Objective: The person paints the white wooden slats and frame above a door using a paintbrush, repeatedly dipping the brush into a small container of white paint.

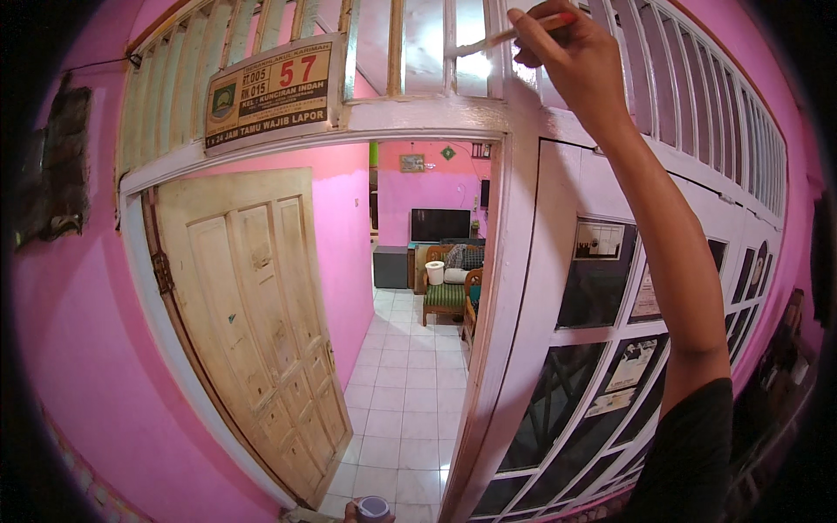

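Note:
Raised high, my right hand [562, 44] grips a paintbrush [504, 38] with a reddish handle end. The brush's bristles point left, at one of the upright slats [450, 65] above the doorway; they appear to touch it. That slat and the beam [427, 113] under it look white and glossy, while slats farther left are yellowish. At the bottom edge, my left hand [351, 511] shows only a few fingers, closed around a small round container [374, 506] with a pale greyish surface inside its rim.
A worn wooden door [253, 279] stands ajar inward on the left. A printed sign [272, 91] hangs on the slats. White folding doors [567, 349] with dark panes fill the right. Beyond the tiled floor [405, 383] are a green bench [445, 296] and a television [440, 225].

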Available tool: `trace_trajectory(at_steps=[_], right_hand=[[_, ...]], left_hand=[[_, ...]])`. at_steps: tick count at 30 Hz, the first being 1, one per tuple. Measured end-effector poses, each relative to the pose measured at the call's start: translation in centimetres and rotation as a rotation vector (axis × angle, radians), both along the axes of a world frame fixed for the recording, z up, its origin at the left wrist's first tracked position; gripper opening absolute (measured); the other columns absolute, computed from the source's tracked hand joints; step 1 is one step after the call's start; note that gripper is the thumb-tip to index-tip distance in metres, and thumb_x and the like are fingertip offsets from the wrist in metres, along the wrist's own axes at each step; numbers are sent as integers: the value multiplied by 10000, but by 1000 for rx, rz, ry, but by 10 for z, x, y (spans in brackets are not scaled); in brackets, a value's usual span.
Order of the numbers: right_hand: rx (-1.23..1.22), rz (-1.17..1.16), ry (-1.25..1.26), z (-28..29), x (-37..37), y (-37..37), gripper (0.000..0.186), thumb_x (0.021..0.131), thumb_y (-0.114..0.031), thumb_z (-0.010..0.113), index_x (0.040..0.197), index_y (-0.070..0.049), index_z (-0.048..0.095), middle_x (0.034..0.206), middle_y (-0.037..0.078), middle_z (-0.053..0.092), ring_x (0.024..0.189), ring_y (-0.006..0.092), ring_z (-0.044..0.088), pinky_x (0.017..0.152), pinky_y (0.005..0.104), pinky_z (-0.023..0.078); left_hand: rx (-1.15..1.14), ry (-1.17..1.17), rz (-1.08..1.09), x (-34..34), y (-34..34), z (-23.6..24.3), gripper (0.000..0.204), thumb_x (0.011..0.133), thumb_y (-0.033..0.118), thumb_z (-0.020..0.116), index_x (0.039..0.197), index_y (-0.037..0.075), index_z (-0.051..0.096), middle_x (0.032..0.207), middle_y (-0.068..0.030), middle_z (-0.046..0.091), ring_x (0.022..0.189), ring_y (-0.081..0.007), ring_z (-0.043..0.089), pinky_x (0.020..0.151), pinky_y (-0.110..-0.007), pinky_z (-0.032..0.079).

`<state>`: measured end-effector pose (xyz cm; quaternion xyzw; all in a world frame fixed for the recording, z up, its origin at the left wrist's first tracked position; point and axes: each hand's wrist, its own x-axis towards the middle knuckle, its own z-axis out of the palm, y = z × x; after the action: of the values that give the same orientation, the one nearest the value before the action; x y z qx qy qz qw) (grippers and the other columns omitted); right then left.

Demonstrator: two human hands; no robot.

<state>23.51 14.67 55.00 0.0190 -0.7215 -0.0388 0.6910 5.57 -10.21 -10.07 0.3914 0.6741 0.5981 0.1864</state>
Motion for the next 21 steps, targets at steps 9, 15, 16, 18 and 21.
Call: trace_trajectory(at_steps=[9,15,16,18,21], right_hand=[[14,3,-28,-13,9,-9,195,976,-158,665,860,-3,640,702,61,650,618,97,636,554,244,544],[36,-46,-48,-2,-2,-11,191,955,-125,656,831,18,626,682,56,626,605,104,619,545,259,520],[41,-14,-33,4,-3,-7,189,955,-122,651,831,18,625,685,60,628,607,105,620,546,259,521],[34,56,47,7,-8,-9,196,942,-129,645,806,8,614,672,59,627,604,105,615,542,263,511],[33,-77,79,3,-1,-14,211,924,-148,658,781,-3,603,650,53,620,595,103,607,535,266,497]], left_hand=[[12,-22,16,6,-8,-14,594,832,196,865,1293,8,541,1095,-96,685,984,-181,659,861,-319,541],[13,-10,26,15,-16,9,565,831,202,864,1260,-6,562,1093,-98,687,974,-181,655,852,-328,540],[-10,-4,18,17,-17,13,559,831,203,864,1252,-11,566,1089,-98,687,976,-179,652,851,-328,539],[-33,-11,36,20,-21,18,561,829,205,865,1250,-13,567,1079,-97,688,971,-179,654,848,-325,539],[8,-16,85,18,-25,3,561,827,206,866,1249,-12,568,1061,-95,689,961,-178,656,842,-321,540]])
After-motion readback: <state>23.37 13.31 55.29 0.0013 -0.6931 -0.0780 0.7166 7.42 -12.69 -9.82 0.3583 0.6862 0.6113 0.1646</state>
